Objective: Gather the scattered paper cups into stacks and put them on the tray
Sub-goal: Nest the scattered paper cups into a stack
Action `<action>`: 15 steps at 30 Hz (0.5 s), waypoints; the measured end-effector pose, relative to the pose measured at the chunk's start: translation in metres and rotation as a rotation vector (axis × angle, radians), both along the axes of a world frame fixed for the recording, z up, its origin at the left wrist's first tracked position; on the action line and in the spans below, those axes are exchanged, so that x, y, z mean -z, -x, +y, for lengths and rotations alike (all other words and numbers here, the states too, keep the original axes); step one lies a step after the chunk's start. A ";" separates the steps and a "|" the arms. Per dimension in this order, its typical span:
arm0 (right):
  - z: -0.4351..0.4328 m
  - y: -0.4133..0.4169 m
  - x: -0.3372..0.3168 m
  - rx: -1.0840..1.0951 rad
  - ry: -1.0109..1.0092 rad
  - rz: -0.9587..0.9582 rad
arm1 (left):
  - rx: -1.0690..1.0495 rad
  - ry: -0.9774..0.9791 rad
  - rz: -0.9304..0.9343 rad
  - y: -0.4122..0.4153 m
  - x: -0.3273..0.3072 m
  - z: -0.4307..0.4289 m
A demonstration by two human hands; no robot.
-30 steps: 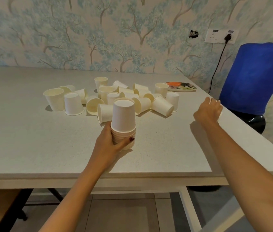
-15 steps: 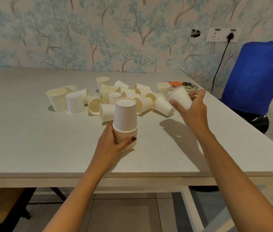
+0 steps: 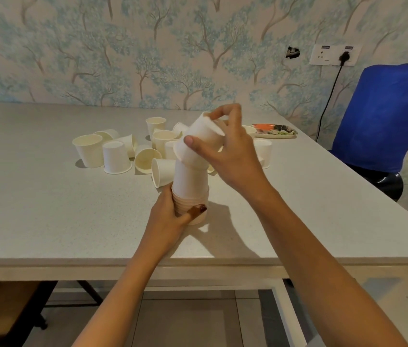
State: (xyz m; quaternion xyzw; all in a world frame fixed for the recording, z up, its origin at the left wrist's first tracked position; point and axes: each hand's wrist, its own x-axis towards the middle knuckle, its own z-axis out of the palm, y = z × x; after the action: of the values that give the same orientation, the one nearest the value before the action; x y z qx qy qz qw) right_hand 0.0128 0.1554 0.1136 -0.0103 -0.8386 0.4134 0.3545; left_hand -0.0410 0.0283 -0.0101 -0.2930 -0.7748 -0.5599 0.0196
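Observation:
An upside-down stack of white paper cups [image 3: 189, 186] stands on the grey table [image 3: 47, 209]. My left hand [image 3: 170, 216] grips the stack's lower rims. My right hand [image 3: 228, 151] holds a single paper cup [image 3: 198, 141], tilted, mouth down over the top of the stack. Behind them lie several scattered paper cups [image 3: 115, 156], some upright, some inverted, some on their sides. A patterned tray [image 3: 275, 131] sits flat at the back right of the table, partly hidden by my right hand.
A blue chair [image 3: 385, 116] stands off the table's right edge. A wall socket [image 3: 333, 55] with a black cable is on the wallpapered wall. The table's front edge runs just below my left wrist.
My right hand picked up a cup from the table's right edge and carried it left, onto the top of the stack. My left hand kept gripping the stack in place.

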 end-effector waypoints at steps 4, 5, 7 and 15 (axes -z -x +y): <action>-0.009 0.012 0.020 0.008 -0.060 -0.097 | 0.047 -0.019 -0.014 -0.001 -0.001 0.001; -0.011 0.013 0.027 0.005 -0.066 -0.116 | 0.076 -0.011 -0.011 -0.001 -0.001 0.001; -0.012 0.014 0.040 0.000 -0.078 -0.140 | 0.120 0.040 0.006 -0.002 0.000 -0.003; 0.019 0.013 0.041 -0.031 0.235 0.058 | -0.032 -0.083 0.063 0.008 -0.015 -0.034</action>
State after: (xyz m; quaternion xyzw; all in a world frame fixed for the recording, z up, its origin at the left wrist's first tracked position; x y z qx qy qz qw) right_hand -0.0001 0.1744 0.0726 -0.0269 -0.7740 0.5142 0.3685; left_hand -0.0493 -0.0055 0.0046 -0.2969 -0.7546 -0.5816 0.0650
